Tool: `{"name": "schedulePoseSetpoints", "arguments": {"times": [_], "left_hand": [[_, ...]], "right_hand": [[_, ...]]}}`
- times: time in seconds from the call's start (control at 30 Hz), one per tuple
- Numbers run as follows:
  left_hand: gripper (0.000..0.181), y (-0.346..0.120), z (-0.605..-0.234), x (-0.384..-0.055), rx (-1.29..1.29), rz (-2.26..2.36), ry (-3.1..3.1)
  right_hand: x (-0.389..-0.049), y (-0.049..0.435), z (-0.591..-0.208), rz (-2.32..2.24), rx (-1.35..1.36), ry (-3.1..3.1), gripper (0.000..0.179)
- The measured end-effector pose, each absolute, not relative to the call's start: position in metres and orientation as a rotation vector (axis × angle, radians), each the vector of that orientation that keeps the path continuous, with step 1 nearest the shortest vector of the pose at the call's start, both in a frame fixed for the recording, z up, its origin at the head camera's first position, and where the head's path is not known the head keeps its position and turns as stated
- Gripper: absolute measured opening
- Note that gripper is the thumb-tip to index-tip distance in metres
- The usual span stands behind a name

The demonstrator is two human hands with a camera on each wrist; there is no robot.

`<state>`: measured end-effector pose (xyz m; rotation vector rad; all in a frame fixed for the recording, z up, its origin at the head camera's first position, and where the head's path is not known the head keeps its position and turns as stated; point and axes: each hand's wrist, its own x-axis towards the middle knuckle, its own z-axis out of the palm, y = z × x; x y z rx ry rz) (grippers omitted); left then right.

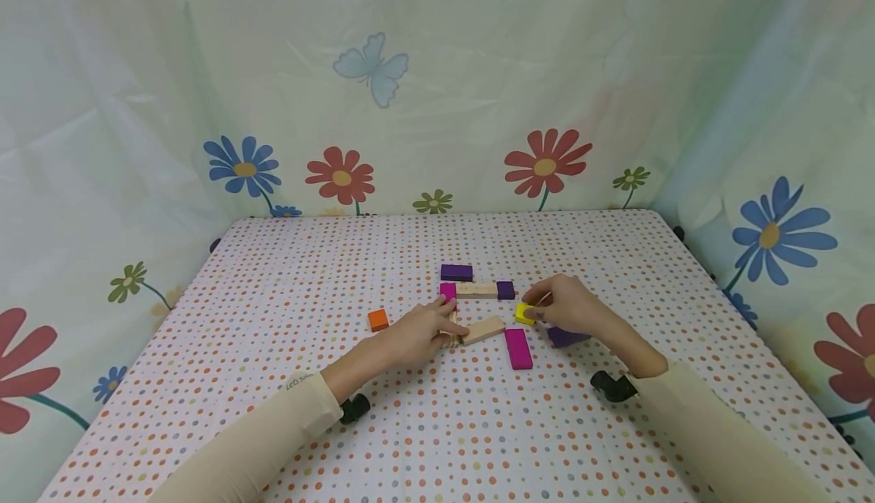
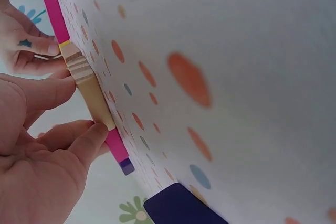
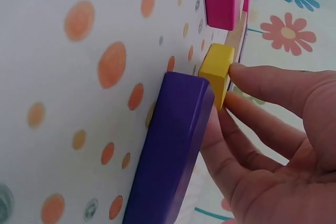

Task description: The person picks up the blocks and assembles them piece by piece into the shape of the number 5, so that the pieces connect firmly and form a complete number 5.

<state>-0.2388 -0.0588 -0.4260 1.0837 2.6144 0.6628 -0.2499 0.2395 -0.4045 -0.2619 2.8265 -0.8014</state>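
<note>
My left hand (image 1: pixel 424 332) spans a wooden block (image 2: pixel 97 95), its thumb and fingers gripping it near the two ends. In the head view that hand mostly hides this block. At its far end is a small pink block (image 1: pixel 447 290), in line with a wooden block (image 1: pixel 476 290) and a small purple block (image 1: pixel 505 290). Another wooden block (image 1: pixel 483 330) slants away from the thumb. My right hand (image 1: pixel 563 302) pinches a yellow block (image 3: pixel 216 66) between thumb and fingers, right of the slanted block. A long purple block (image 3: pixel 170 145) lies below that hand.
A pink block (image 1: pixel 519 349) lies in front of the yellow one. Behind the row is a purple block (image 1: pixel 456 272). An orange block (image 1: pixel 377 320) sits left of my left hand. The dotted tablecloth (image 1: pixel 307 260) meets a flowered curtain (image 1: pixel 437 123) at the back.
</note>
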Motion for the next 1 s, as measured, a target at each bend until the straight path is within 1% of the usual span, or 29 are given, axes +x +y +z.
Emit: {"name": "schedulePoseSetpoints", "arguments": {"times": [0.37,1.0], "left_hand": [[0.036,-0.058,-0.426,-0.239,1.088,0.664,2.615],[0.036,-0.059,-0.427,-0.239,1.068,0.683,2.613]], "right_hand": [[-0.250,0.234,-0.406,-0.824,-0.374,2.822,0.022],[-0.252,0.226,-0.411,-0.821,-0.401,2.831,0.019]]}}
